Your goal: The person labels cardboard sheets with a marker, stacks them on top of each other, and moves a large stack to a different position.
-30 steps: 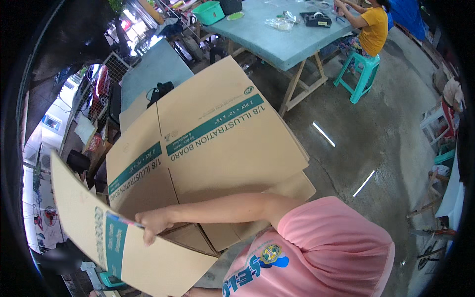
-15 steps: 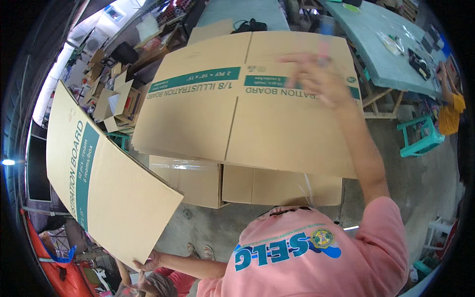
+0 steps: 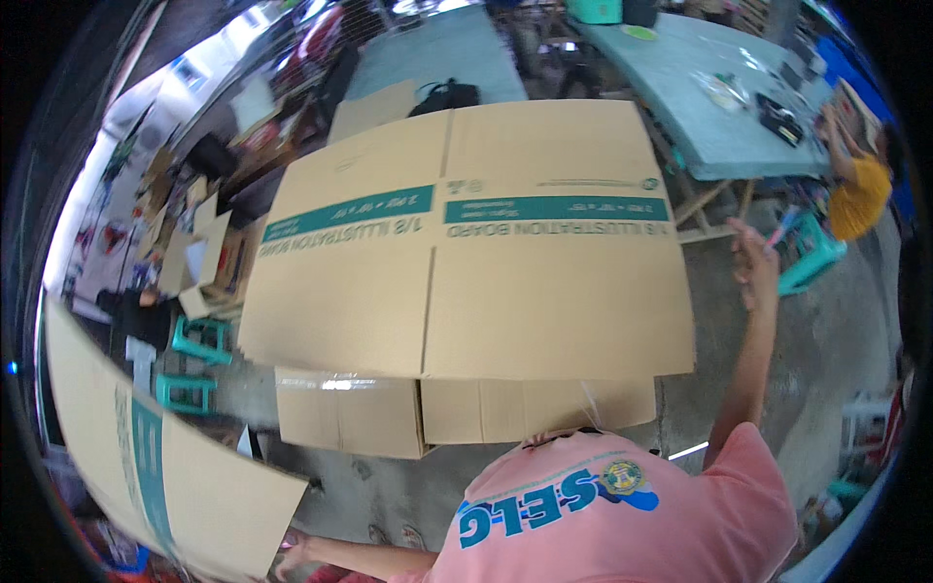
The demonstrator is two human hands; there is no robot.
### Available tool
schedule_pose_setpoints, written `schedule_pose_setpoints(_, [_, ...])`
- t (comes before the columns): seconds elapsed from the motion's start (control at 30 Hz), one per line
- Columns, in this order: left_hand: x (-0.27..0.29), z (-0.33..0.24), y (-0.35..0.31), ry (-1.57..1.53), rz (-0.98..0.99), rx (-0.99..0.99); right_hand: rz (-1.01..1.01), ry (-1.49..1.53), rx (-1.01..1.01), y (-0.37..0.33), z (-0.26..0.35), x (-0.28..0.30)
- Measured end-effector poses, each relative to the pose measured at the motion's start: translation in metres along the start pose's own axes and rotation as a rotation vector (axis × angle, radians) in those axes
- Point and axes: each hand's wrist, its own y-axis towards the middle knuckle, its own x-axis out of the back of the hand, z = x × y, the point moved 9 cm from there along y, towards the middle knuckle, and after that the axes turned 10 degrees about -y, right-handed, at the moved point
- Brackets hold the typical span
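Note:
My left hand (image 3: 296, 554) is closed on the lower corner of a flattened cardboard box (image 3: 224, 496), which stands tilted at the left. It is brown with a green printed band. In front of me a stack of flattened cardboard boxes (image 3: 554, 301) lies on top of closed cardboard boxes (image 3: 340, 418). Off the stack's right edge, in the air, is my right hand (image 3: 755, 264). A slim pink-and-blue stick-like thing (image 3: 781, 226) sits in its fingers; its exact kind is too blurred to tell.
Long pale-blue tables (image 3: 671, 78) stand beyond the stack. At the right, a person in a yellow shirt (image 3: 860, 199) is beside a green stool (image 3: 814, 255). More green stools (image 3: 199, 340) and an opened carton (image 3: 199, 253) stand at the left.
My right hand has moved from above the stack out past its right edge. The flattened box in my left hand has swung lower and farther left. My view has shifted.

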Motion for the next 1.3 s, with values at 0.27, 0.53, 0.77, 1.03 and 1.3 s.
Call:
schedule_pose_setpoints(0.27, [0.002,0.284,-0.189,-0.234,-0.728,1.123,-0.017,-0.594,-0.102,-0.039,-0.109,-0.016])
schedule_pose_setpoints(0.53, [-0.008,0.318,0.006,0.939,-0.126,0.904,-0.18,0.056,-0.293,-0.107,-0.19,0.034])
schedule_pose_setpoints(0.77, [0.04,0.391,0.171,1.601,0.497,0.455,-0.43,-0.248,-0.192,-0.184,-0.214,0.016])
schedule_pose_setpoints(1.03, [0.018,0.474,0.273,1.474,0.97,0.92,-0.614,0.138,-0.23,-0.238,-0.14,-0.089])
schedule_pose_setpoints(1.3, [-0.129,0.445,0.396,1.091,1.369,0.645,-0.532,0.168,-0.164,-0.246,-0.091,-0.142])
